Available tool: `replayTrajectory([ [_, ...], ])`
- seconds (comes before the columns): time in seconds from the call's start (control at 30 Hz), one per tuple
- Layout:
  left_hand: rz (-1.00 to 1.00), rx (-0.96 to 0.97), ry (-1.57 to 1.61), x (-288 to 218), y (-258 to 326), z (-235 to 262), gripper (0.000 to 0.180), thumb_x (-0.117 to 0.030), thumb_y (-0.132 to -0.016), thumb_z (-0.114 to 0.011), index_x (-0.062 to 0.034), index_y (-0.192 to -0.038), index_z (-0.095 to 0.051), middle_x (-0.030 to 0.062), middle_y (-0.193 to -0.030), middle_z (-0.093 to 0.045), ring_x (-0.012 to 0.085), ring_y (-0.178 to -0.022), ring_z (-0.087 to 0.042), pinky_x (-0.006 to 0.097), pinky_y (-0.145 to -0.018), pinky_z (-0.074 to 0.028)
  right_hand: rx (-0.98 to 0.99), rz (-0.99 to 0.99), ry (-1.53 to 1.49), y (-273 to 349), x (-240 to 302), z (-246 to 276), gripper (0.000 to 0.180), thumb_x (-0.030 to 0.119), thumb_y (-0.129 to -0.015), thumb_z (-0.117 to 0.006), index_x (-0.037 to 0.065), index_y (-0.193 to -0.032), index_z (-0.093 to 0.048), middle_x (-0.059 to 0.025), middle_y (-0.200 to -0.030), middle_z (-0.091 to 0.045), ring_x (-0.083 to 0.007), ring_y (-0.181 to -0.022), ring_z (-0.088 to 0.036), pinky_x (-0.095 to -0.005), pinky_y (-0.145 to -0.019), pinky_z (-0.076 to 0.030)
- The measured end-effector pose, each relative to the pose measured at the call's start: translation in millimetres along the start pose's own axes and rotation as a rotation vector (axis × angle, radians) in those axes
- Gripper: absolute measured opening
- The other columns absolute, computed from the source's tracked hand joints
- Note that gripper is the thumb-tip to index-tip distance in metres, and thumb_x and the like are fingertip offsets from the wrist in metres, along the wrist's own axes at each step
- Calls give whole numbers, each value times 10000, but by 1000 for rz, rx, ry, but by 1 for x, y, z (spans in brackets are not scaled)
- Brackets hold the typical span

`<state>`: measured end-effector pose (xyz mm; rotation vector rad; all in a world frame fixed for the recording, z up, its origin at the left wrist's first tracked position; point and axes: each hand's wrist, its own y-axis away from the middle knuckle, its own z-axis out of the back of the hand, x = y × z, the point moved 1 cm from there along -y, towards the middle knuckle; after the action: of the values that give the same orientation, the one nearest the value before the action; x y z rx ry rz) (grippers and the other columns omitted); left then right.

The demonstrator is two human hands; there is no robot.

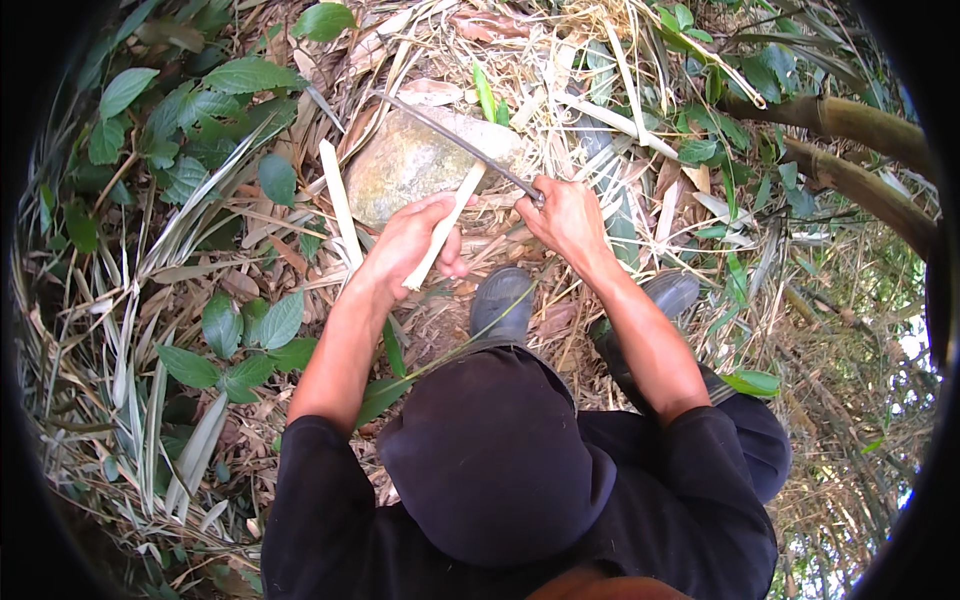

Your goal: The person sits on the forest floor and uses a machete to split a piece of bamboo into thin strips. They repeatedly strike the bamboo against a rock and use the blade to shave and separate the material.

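Observation:
My left hand point(420, 240) is closed round a short, pale, peeled stick point(441, 232), possibly split bamboo. The stick slants from below the palm up to the right. My right hand point(568, 222) grips the near end of a long, thin, dark blade point(440, 128), its handle mostly hidden by the fingers. Reaching up and left from that fist, the blade crosses the stick's upper end and seems to touch it. Just beyond both hands, under the blade, lies a broad grey-tan stone point(395, 160). Another pale stick point(341, 205) rests left of the stone, near my left wrist.
Dry leaves and straw litter the ground. Green leafy plants point(235, 330) grow on the left. Thick bamboo stems point(850, 120) arch in at the upper right. My dark boots point(503, 303) stand just below the hands, with a thin green stem crossing one.

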<state>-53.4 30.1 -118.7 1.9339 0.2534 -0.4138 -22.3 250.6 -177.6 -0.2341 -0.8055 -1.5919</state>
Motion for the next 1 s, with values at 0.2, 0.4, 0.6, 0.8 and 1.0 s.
replayTrajectory([
  [0.2, 54, -7, 237, 9, 0, -3, 326, -249, -1061, -380, 10, -1166, -548, -40, -436, -349, 69, -313, -272, 214, -321, -222, 8, 55, 62, -1, 0, -5, 278, 294, -799, -686, 33, -733, -619, -183, -587, -604, -388, -570, -626, -476, -567, -515],
  [0.4, 81, -34, 335, 12, -1, -12, 308, -253, -1064, -372, 4, -1151, -520, -50, -431, -334, 63, -305, -263, 214, -305, -199, 34, 193, 44, 5, 2, 4, 255, 276, -770, -709, 48, -730, -604, -159, -601, -607, -369, -565, -626, -459, -555, -516],
  [0.6, 24, -202, -9, 14, 1, -24, 330, -233, -1061, -357, -6, -1164, -574, -28, -448, -375, 93, -309, -273, 229, -307, -227, 137, 318, 46, 1, 10, 16, 253, 267, -768, -693, 35, -712, -610, -173, -539, -579, -373, -531, -621, -473, -539, -521],
  [0.8, -44, -219, -68, 26, -9, -27, 336, -241, -1064, -352, -34, -1122, -610, -21, -462, -412, 75, -360, -349, 212, -363, -293, 277, 176, 87, -7, 1, 23, 278, 315, -772, -688, 39, -775, -661, -190, -571, -609, -387, -576, -645, -474, -587, -543],
  [1.0, -22, -236, -164, 21, -3, -29, 363, -365, -1057, -364, -95, -1086, -605, -53, -468, -395, 74, -316, -316, 236, -294, -243, 150, 35, 91, -15, -18, 18, 309, 368, -823, -675, 60, -832, -688, -181, -669, -651, -379, -653, -666, -487, -619, -549],
])
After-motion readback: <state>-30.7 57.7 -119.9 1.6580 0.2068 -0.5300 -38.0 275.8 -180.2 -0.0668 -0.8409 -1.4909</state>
